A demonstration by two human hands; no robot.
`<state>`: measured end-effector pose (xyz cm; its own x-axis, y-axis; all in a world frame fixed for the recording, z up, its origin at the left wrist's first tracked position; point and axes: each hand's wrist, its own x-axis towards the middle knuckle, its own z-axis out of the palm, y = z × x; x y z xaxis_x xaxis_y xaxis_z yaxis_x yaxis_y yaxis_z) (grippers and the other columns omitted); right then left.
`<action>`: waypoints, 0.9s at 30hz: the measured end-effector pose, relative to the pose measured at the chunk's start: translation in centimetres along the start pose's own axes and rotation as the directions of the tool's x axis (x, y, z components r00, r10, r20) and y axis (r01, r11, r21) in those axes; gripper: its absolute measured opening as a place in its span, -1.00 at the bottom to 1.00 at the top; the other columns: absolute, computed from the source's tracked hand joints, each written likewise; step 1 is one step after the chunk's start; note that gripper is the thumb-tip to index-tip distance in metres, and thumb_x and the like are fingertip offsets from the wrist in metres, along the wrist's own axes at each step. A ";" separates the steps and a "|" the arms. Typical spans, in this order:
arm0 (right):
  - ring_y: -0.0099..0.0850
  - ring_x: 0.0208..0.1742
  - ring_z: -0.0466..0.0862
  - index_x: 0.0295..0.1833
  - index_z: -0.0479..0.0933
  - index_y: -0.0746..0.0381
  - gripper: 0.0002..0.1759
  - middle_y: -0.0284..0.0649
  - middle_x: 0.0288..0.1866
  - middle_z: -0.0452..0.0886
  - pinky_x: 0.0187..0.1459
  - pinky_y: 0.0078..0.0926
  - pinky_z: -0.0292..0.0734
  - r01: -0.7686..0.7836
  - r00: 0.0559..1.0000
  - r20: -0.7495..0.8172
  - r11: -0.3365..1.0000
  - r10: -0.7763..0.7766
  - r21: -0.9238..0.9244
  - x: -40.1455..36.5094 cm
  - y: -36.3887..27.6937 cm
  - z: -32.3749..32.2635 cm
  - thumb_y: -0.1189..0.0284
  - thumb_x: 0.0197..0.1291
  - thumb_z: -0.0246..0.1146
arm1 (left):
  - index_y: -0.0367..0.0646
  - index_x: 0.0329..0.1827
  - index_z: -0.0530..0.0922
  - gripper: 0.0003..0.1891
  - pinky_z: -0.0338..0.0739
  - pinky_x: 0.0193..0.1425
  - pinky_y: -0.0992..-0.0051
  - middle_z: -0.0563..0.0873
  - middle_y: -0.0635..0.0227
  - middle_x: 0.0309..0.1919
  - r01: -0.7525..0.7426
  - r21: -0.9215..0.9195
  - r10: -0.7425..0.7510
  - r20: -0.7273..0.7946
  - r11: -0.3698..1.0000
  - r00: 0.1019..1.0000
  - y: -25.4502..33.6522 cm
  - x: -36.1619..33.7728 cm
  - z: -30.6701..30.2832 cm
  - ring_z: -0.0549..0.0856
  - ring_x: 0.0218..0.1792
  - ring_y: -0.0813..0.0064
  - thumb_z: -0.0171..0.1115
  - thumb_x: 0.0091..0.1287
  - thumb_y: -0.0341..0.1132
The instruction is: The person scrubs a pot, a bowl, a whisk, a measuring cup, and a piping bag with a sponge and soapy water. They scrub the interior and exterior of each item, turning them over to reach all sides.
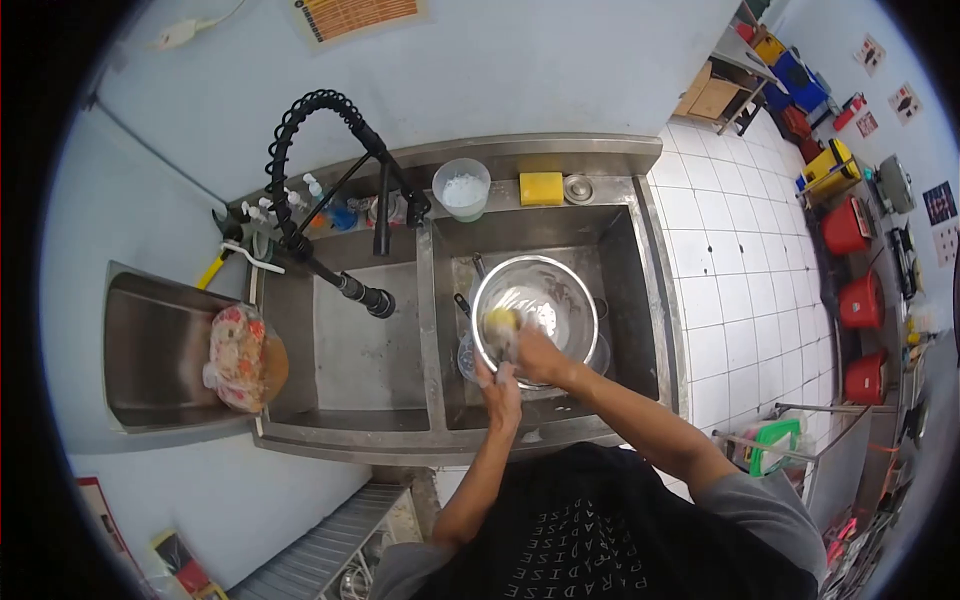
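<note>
A shiny metal bowl (572,290) is tilted over the right sink basin (625,290), its inside facing me. My left hand (500,395) grips the bowl's near rim, fingers closed on it. Inside the bowl, my right hand (540,357) presses a yellow sponge (500,320) against the left part of its wall; both are smeared by motion. Under and around the bowl, other wares lie in the basin, among them a dark handle (462,304) and a clear round piece (467,355). The bowl hides most of them.
A black spring faucet (375,300) reaches over the left basin (370,350). On the back ledge stand a whitish tub (462,188), a yellow sponge block (541,188), a round metal drain piece (578,189) and pump bottles (315,187). A filled plastic bag (240,358) sits at the left.
</note>
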<state>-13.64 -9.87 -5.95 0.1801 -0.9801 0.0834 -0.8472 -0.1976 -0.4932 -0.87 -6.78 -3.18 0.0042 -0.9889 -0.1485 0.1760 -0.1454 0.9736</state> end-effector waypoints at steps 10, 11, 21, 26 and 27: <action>0.17 -0.19 0.72 -0.20 0.64 0.42 -0.68 0.28 -0.20 0.69 -0.04 0.07 0.62 -0.153 0.941 0.318 0.983 0.113 0.104 -1.0 4.0 0.8 0.34 0.27 0.17 | -0.26 0.42 0.37 -0.37 0.40 0.33 0.46 0.57 0.27 0.22 0.117 -0.103 -0.116 0.014 0.988 0.993 0.7 -1.2 0.3 0.55 0.21 0.44 -0.01 0.19 -0.62; 0.06 -0.27 0.76 -0.35 0.68 0.31 -0.65 0.09 -0.38 0.73 -0.12 0.02 0.65 -0.003 0.981 0.192 0.999 -0.006 0.045 -2.3 3.5 2.4 0.26 0.30 0.17 | -0.28 0.38 0.40 -0.39 0.42 0.29 0.48 0.58 0.28 0.19 0.152 -0.129 -0.153 -0.004 0.980 0.988 1.4 -1.0 0.6 0.56 0.18 0.45 -0.02 0.18 -0.62; 0.13 0.00 0.67 -0.10 0.63 0.39 -0.62 0.29 0.01 0.63 0.14 0.04 0.55 0.088 0.993 0.080 0.995 -0.085 -0.036 -1.5 5.6 3.3 0.24 0.24 0.23 | -0.25 0.30 0.48 -0.40 0.49 0.18 0.51 0.64 0.33 0.06 0.275 -0.086 -0.270 0.065 0.958 0.961 -0.9 0.1 0.5 0.61 0.06 0.47 -0.01 0.10 -0.61; -0.03 0.35 0.58 0.33 0.48 0.37 -0.39 0.18 0.38 0.49 0.30 -0.04 0.53 0.210 0.816 0.564 0.973 -0.122 -0.092 -2.1 5.1 -5.1 0.11 0.40 0.14 | -0.25 0.34 0.47 -0.39 0.51 0.20 0.48 0.65 0.29 0.10 0.365 -0.123 -0.363 0.038 0.923 0.931 3.9 1.6 -0.6 0.63 0.08 0.45 0.01 0.11 -0.60; -0.08 0.39 0.57 0.36 0.46 0.34 -0.39 0.12 0.42 0.48 0.32 -0.04 0.52 0.289 0.768 0.640 0.909 -0.033 -0.299 -1.3 5.8 -6.2 0.09 0.44 0.12 | -0.28 0.34 0.47 -0.38 0.50 0.20 0.47 0.66 0.26 0.10 0.378 -0.103 -0.375 0.051 0.920 0.926 1.4 1.7 -1.5 0.63 0.08 0.41 0.05 0.09 -0.57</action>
<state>-21.94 -9.88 -3.55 0.4863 -0.7342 -0.4738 -0.8680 -0.4684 -0.1650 0.89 -8.62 -2.35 -0.1121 -0.8623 -0.4938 0.2652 -0.5049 0.8214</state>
